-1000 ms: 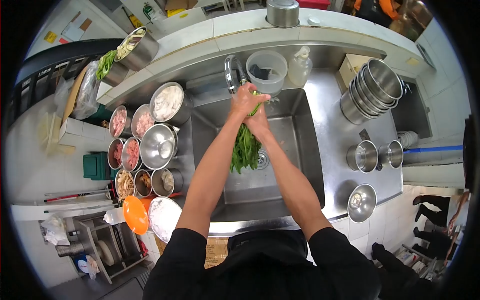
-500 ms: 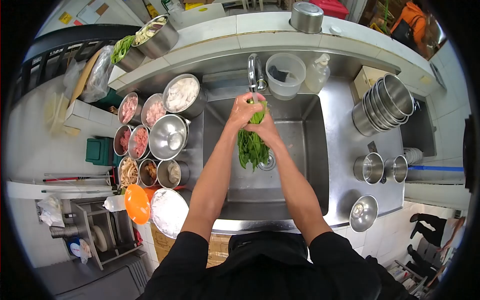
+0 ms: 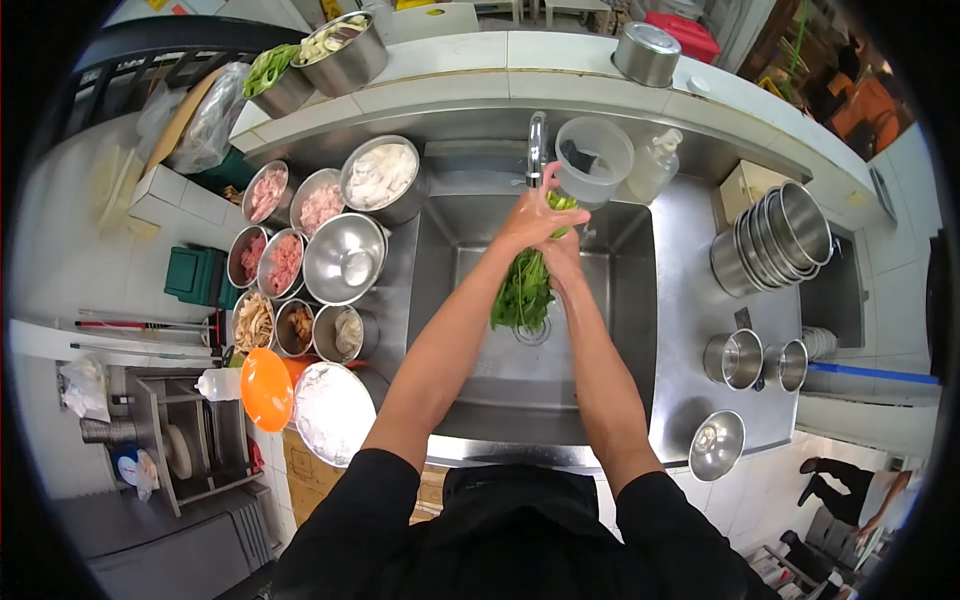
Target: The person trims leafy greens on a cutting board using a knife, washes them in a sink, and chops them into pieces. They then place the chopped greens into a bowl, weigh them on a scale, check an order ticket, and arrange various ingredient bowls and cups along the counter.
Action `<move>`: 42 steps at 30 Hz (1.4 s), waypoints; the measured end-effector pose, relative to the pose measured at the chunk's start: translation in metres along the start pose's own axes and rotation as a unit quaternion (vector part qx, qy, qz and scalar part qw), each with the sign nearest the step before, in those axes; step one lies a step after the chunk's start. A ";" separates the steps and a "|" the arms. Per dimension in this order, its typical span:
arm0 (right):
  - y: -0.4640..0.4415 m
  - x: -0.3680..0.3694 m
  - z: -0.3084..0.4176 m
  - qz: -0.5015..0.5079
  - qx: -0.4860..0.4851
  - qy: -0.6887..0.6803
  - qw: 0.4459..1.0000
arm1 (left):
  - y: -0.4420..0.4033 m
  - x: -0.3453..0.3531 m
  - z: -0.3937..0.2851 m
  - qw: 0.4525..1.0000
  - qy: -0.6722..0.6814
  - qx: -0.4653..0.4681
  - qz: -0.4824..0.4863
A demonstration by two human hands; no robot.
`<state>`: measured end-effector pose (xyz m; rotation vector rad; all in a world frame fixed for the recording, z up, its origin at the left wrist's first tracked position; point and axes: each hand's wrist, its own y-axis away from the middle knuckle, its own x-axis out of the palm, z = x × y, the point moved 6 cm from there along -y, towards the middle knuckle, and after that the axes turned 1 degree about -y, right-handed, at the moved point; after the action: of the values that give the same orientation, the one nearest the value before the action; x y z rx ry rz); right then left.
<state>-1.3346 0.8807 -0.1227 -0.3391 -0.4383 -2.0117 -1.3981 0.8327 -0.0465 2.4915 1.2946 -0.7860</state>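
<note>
Left hand (image 3: 535, 220) lies against the stems of the greens (image 3: 522, 290) with its thumb stretched out, though I cannot tell whether its fingers close on them, while the right hand (image 3: 563, 257), just below and to the right, is wrapped around the same bunch, its leaves hanging over the sink (image 3: 510, 400) near the tap (image 3: 537, 150). From left to right around them stand an orange dish (image 3: 267, 390), raw meat (image 3: 285, 262), a steel bowl (image 3: 335, 262), a clear tub (image 3: 612, 150), a pump bottle (image 3: 653, 172) and stacked pots (image 3: 758, 248).
</note>
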 end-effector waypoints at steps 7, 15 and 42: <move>0.005 0.022 -0.007 0.154 0.109 -0.008 0.982 | 0.033 -0.021 0.062 0.918 0.381 -0.061 0.090; 0.027 0.024 0.013 0.149 0.108 0.081 0.980 | 0.033 -0.006 0.045 0.907 0.398 -0.077 0.114; 0.028 0.010 0.008 0.211 0.129 0.110 0.963 | 0.051 0.002 0.043 0.857 0.511 -0.040 0.053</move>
<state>-1.3139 0.8640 -0.1069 -0.0374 -0.4396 -1.5326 -1.3710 0.7854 -0.0853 2.9276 1.3298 0.7563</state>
